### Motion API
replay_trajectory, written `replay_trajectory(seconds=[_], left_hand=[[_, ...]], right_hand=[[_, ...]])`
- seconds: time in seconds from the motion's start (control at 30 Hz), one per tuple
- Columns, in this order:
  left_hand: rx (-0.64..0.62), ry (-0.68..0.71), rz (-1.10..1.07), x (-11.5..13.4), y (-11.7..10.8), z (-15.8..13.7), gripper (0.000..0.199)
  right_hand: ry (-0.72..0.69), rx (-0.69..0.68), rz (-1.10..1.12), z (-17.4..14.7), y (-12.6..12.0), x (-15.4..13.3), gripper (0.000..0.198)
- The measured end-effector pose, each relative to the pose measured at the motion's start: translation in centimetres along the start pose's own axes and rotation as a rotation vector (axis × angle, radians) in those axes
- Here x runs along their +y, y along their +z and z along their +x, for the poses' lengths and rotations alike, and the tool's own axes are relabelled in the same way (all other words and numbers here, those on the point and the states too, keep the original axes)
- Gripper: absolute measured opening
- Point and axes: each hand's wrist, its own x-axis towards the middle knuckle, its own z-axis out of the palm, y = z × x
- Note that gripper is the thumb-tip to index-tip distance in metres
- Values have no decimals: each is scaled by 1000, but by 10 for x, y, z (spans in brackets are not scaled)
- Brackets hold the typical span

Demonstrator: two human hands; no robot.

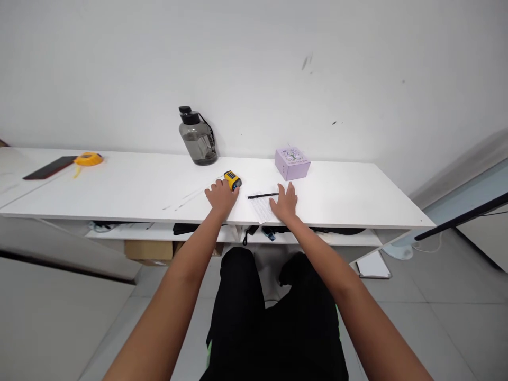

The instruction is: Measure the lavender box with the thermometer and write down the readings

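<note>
Left hand: the left hand [221,198] was over the tabletop [349,198], a little left of its middle. Its fingers were bent and its thumb was beside the yellow tool [232,180]. The hand touched the near side of the tool, but I cannot tell if it gripped it firmly.
Yellow tool: it lay between the front and back edges of the tabletop, with a black part on its upper face.
Right hand: the right hand [284,204] was low over the tabletop, with fingers spread and a gap between thumb and forefinger. I could see nothing clasped in it.
Pen: the black pen [262,196] lay across the paper, its right end at the fingers of the right hand.
Paper: the white paper [261,208] with small writing reached close to the front edge, its right part under the right hand.
Box: the purple box [297,170] stood near the back edge, beyond the right hand.
Bottle: the grey bottle [199,145] stood at the back edge, left of the middle.
Far left: the orange tape measure [89,159] lay near the back left corner, just beside a dark flat thing [50,168].
Under the tabletop: a shelf [130,232] carried several dark things.
</note>
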Motion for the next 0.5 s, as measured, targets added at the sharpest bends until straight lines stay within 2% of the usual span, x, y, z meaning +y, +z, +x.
replay_trajectory(seconds=[0.07,0.17,0.3,0.43,0.5], left_hand=[[-18,-2,19,-2,0,1,55],[-56,-10,26,-3,-1,7,54],[-163,0,1,11,3,36,55],[-180,28,-11,39,21,69,52],[-148,93,-4,48,25,77,52]], right_hand=[[50,27,35,14,-8,4,79],[95,112,97,52,-26,20,94],[200,213,292,109,-41,50,112],[83,109,331,133,-32,69,122],[28,160,269,134,-26,68,114]])
